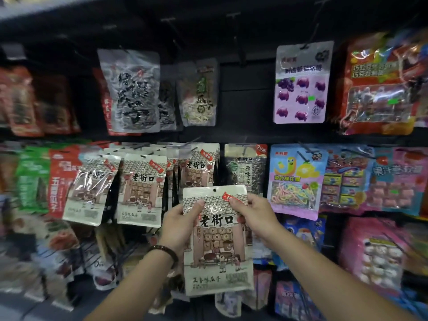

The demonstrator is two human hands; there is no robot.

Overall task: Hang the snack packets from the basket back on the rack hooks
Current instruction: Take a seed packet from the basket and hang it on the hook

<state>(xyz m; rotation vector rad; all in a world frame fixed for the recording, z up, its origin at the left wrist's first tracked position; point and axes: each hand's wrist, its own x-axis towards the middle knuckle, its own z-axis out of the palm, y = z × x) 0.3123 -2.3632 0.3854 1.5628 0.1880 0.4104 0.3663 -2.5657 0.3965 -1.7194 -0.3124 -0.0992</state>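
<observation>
One snack packet (pixel 217 239), not yet hung, pinched at its upper corners by the left hand (pixel 180 218) and right hand (pixel 252 214), held upright before the rack's middle row, just below matching packets (pixel 141 188) already on hooks. Basket out of view, so the remaining count is unknown. Neighbouring packets crowd both sides; bare hooks (pixel 233 15) stand free along the rack's top edge.

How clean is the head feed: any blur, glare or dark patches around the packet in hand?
Head view: the held seed packet, pinched by the left hand and right hand, is sharp; the far-left packets smear with blur; glare streaks the red packet top right; the empty top hooks sit in shadow; edges bow from the wide lens.
</observation>
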